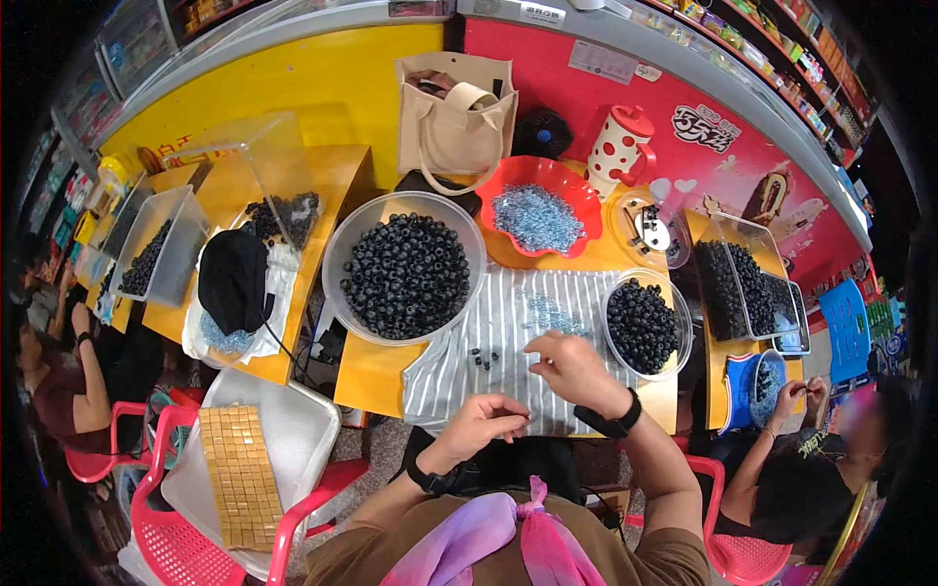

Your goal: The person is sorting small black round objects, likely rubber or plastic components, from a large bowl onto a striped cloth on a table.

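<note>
Evidently, a yellow wooden counter [366, 379] is carrying everything; a grey-and-white striped cloth [440, 383] is covering its middle; beside the cloth, a large round translucent plastic bowl [334, 278] is holding glossy black holed beads [405, 278]; beyond it, a red scalloped plastic bowl [537, 170] is holding tiny pale-blue translucent pieces [537, 217]; at the right, a smaller round clear plastic tub [684, 334] is holding more black beads. The right hand [575, 369] is hovering over the cloth, thumb and fingers bending close together; the left hand [481, 425] is hanging at the cloth's near edge, its fingers curling narrowly; whether either is pinching anything, I cannot tell. Between the bowl and the right hand, a few loose black beads [479, 362] are lying on the cloth; pale-blue bits [552, 314] are scattering just beyond that hand. Each black bead is probably weighing little, feeling hard and slippery; gripping opposite sides with fingertips should be working best. The heaps are hiding the containers' floors; the blue pieces are blurring together, their shapes hard to make out.
</note>
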Available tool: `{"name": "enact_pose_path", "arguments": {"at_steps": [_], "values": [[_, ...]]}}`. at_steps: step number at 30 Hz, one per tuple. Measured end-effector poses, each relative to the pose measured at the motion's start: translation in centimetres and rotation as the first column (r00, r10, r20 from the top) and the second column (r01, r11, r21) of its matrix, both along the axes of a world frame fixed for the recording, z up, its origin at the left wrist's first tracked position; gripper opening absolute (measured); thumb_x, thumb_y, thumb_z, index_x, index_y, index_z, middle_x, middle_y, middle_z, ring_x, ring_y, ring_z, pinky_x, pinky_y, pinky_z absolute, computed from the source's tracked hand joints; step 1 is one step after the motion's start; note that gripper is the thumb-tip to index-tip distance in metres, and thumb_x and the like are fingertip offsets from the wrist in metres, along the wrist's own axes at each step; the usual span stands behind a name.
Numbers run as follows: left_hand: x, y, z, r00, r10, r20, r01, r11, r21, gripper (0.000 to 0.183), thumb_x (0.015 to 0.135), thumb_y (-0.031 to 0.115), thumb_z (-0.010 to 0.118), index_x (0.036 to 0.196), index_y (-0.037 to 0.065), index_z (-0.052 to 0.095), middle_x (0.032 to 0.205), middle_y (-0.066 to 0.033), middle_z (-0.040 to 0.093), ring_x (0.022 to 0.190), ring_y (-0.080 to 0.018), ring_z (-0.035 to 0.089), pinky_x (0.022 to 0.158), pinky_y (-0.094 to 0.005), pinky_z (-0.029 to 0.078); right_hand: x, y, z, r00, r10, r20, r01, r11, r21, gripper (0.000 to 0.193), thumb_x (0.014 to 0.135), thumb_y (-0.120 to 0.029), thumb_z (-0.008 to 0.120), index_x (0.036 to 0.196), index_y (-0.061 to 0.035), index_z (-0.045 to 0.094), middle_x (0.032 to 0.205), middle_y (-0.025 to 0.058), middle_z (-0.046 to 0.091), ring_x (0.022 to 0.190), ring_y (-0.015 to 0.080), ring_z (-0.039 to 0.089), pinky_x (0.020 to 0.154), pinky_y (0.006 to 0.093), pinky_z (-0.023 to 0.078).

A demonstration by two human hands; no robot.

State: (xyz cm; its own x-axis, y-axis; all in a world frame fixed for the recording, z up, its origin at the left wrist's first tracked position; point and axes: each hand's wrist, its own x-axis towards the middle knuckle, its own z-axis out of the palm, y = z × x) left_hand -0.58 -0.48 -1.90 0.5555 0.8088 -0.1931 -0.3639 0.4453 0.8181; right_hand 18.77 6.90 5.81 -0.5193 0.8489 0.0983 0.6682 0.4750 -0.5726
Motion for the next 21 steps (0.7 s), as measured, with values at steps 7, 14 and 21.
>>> {"name": "enact_pose_path", "arguments": {"at_steps": [7, 14, 21], "values": [[-1.4, -0.9, 0.3, 0.999, 0.042, -0.023, -0.042, 0.999, 0.000, 0.015, 0.090, 0.007, 0.062, 0.102, -0.003, 0.065, 0.087, -0.0069, 0.067, 0.073, -0.0110, 0.064, 0.061, -0.0218, 0.050, -5.2, 0.7, -2.4, 0.979, 0.053, 0.198, -0.063, 0.997, 0.044, 0.025, 0.072, -0.005, 0.067, 0.097, -0.0044, 0.065, 0.083, 0.0151, 0.061, 0.075, 0.0376, 0.062, 0.063, 0.0464, 0.048], [-1.8, -0.9, 0.3, 0.997, 0.072, -0.006, -0.072, 0.996, -0.053, 0.016, 0.091, 0.007, 0.062, 0.103, -0.003, 0.063, 0.087, -0.0071, 0.067, 0.071, -0.0102, 0.063, 0.060, -0.0208, 0.049, -4.1, -0.4, -1.7, 0.979, 0.005, 0.205, -0.013, 0.999, 0.036, 0.010, 0.072, -0.006, 0.063, 0.080, -0.0031, 0.059, 0.079, 0.0169, 0.059, 0.072, 0.0392, 0.060, 0.062, 0.0484, 0.047], [-1.7, -1.0, 0.4, 0.997, 0.077, 0.005, -0.077, 0.997, -0.031, 0.015, 0.091, 0.009, 0.062, 0.102, -0.001, 0.064, 0.087, -0.0054, 0.066, 0.074, -0.0103, 0.063, 0.062, -0.0222, 0.049, -2.6, -0.9, 1.1, 0.999, -0.030, 0.039, 0.028, 0.998, 0.057, 0.017, 0.076, -0.002, 0.068, 0.092, -0.0018, 0.064, 0.081, 0.0158, 0.062, 0.068, 0.0307, 0.063, 0.059, 0.0388, 0.049]]}}
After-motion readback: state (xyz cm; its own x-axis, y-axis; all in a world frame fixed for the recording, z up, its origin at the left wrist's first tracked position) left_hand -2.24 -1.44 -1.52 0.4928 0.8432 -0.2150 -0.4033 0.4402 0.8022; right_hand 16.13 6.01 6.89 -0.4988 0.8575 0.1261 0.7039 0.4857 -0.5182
